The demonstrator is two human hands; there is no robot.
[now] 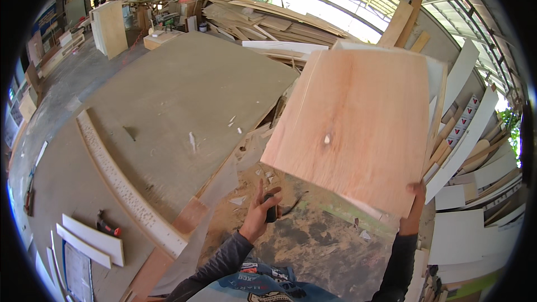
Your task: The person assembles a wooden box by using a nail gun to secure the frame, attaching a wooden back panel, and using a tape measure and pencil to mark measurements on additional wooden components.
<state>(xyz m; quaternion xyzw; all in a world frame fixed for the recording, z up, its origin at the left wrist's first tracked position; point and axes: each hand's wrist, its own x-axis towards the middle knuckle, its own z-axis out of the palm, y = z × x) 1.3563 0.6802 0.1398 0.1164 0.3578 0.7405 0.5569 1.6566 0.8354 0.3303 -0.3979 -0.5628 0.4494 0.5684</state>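
A wide plywood panel (358,117) with a reddish grain and a small pale knot stands tilted in front of me, right of centre. Pale edges show behind its top and right side; whether it is part of a box I cannot tell. My right hand (415,191) grips the panel at its lower right corner, the palm partly hidden. Left of the panel's lower edge, my left hand (258,212) is closed round a small black object (272,212), with one finger pointing up. A thin dark curved strip shows beside that object.
A large grey-brown board surface (201,84) bears a long curved white strip (126,179). A red-and-black hand tool (108,225) lies near white offcuts (92,240). Wood planks (268,19) pile up behind; white boards (458,235) lean at right. Dust and scraps cover the floor (313,246).
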